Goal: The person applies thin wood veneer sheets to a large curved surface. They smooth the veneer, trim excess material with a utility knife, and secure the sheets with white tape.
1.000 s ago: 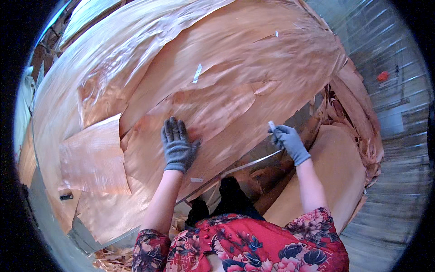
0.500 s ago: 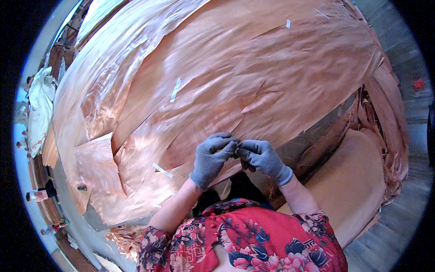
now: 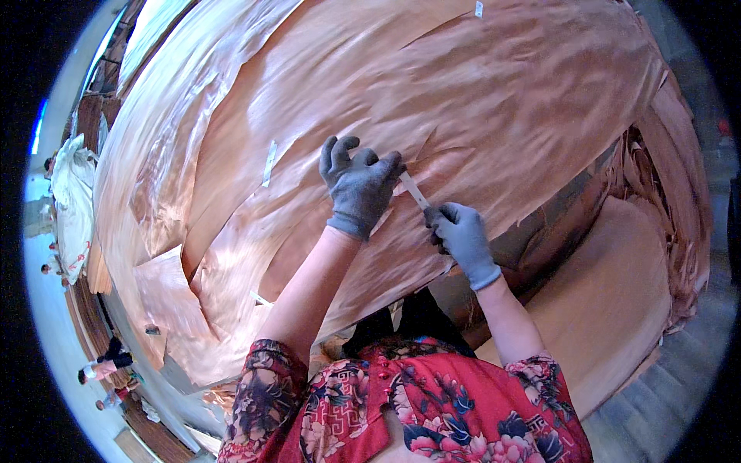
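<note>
Between my two grey-gloved hands a short strip of white tape with small holes is stretched at a slant. My left hand pinches its upper left end between thumb and forefinger, the other fingers raised. At the lower right end, my right hand grips the strip with curled fingers. Beneath both hands spreads a large, wavy sheet of reddish wood veneer. A split with a lifted flap shows in it just beyond the strip. Another tape strip lies stuck across a seam left of my left hand.
A torn veneer piece lies at the left on the stack. More tape strips sit on the sheet. Rolled and ragged veneer edges the right side, above a smooth lighter sheet. A white sack and people are far left.
My hands were close together near my body. They have moved apart and forward over the veneer, the left farther out, and the tape strip now shows between them.
</note>
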Demonstrator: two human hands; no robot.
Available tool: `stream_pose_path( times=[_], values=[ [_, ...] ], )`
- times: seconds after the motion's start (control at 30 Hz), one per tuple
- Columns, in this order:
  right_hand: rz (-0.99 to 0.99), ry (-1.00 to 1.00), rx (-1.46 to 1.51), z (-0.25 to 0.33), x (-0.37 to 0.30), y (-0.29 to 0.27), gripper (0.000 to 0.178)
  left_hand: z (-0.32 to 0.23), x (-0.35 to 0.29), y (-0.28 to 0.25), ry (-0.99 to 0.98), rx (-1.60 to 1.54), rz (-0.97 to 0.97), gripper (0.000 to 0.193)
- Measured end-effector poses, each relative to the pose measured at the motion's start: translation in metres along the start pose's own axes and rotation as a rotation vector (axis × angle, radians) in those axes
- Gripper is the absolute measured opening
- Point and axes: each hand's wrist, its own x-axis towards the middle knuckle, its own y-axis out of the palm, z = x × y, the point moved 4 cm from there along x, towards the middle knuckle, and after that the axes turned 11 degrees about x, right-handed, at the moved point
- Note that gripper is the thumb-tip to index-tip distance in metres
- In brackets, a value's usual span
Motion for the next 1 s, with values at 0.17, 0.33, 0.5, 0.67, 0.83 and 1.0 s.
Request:
stream_pose_path(
  times=[0.17, 0.33, 0.5, 0.67, 0.83, 1.0],
  values=[
    [-0.082, -0.069, -0.372, 0.001, 0.013, 0.004, 0.033, 0.007, -0.011, 0.032, -0.046, 0.004, 0.072, 0.014],
    [-0.115, -0.057, -0.499, 0.003, 0.019, 0.004, 0.033, 0.02, -0.008, 0.047, -0.306, -0.239, 0.051, 0.039],
    [-0.113, -0.219, -0.541, 0.004, 0.021, 0.005, 0.033, -0.021, 0.002, 0.051, -0.288, -0.413, 0.009, 0.07],
    [-0.049, -0.248, -0.597, 0.005, 0.012, 0.002, 0.021, -0.042, 0.003, 0.069, 0.041, -0.134, 0.335, 0.083],
    [0.227, -0.015, -0.468, 0.032, 0.014, -0.017, 0.019, -0.043, 0.003, 0.074, 0.058, -0.082, 0.36, 0.087],
    [0.088, 0.032, -0.484, 0.045, 0.023, -0.075, 0.021, -0.042, 0.006, 0.074, 0.074, -0.052, 0.377, 0.083]
  ],
)
